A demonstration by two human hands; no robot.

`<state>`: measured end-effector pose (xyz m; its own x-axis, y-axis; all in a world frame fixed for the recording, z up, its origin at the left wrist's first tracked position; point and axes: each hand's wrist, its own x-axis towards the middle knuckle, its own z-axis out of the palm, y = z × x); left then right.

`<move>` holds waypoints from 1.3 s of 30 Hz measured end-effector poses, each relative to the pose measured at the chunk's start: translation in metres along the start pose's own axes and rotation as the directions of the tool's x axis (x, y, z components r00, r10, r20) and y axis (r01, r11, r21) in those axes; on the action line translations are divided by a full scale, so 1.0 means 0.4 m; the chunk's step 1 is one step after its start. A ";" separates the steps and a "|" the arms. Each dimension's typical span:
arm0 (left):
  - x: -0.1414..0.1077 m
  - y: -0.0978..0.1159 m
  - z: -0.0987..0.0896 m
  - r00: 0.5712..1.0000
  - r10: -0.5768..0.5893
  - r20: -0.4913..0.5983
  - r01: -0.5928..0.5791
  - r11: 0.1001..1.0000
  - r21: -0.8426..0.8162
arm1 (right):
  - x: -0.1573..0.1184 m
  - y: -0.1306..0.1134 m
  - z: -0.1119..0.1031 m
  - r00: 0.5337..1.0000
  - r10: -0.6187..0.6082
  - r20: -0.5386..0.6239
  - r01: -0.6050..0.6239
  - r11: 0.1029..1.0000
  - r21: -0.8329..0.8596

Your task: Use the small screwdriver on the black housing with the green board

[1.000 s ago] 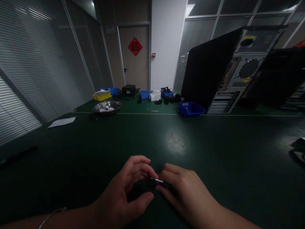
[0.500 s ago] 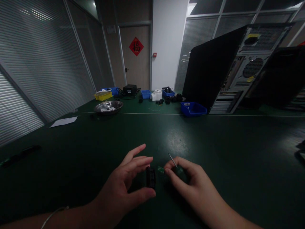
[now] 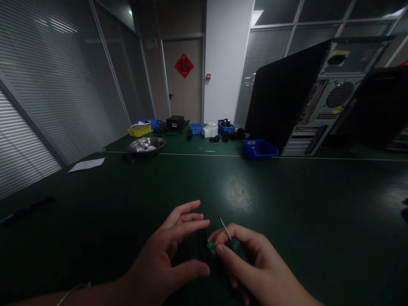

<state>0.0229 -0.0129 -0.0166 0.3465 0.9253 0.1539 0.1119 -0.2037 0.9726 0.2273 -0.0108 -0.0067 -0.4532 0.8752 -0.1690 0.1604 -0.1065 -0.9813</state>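
Observation:
Between the thumb and fingertips of my left hand point(image 3: 174, 244) is a small black plastic housing point(image 3: 202, 245), held by its two ends; it is dark and its details are hard to see. The thumb and index finger of my right hand point(image 3: 251, 255) pinch a small green circuit board point(image 3: 211, 247), which is right beside the housing; whether they touch I cannot tell. A screwdriver point(image 3: 225, 228) is also tucked in my right hand, its thin metal shaft pointing up and away and its dark green handle partly hidden by the fingers.
A dark, long object point(image 3: 28, 209) and a white paper point(image 3: 86, 164) lie at left on the green table point(image 3: 143, 182). Further back stand a metal bowl point(image 3: 147, 145), a blue bin point(image 3: 259, 149), a white device point(image 3: 210, 130) and a large black computer case point(image 3: 287, 93).
My right hand has moved slightly left and nearer to me, bringing the circuit board up beside the black housing. My left hand has lowered a little in view, as has the whole scene.

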 end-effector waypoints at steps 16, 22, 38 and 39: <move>0.009 0.008 0.024 0.970 -0.244 0.011 0.241 0.951 -0.196 | -0.011 -0.004 -0.003 0.948 -0.296 -0.122 0.255 0.928 -0.271; 0.010 0.016 0.026 0.971 -0.237 -0.035 0.232 0.966 -0.116 | -0.011 -0.003 0.006 0.942 -0.317 -0.107 0.274 0.915 -0.295; 0.005 0.012 0.029 0.983 -0.184 -0.021 0.185 0.978 0.099 | -0.011 -0.001 0.016 0.916 -0.396 -0.061 0.355 0.872 -0.336; 0.005 0.012 0.030 0.983 -0.182 -0.020 0.183 0.979 0.095 | -0.011 0.000 0.016 0.915 -0.399 -0.059 0.359 0.871 -0.336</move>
<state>0.0352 -0.0157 -0.0136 0.3018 0.9531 -0.0220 0.2617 -0.0606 0.9633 0.2237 -0.0176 -0.0064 -0.4274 0.8709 0.2425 0.2719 0.3797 -0.8842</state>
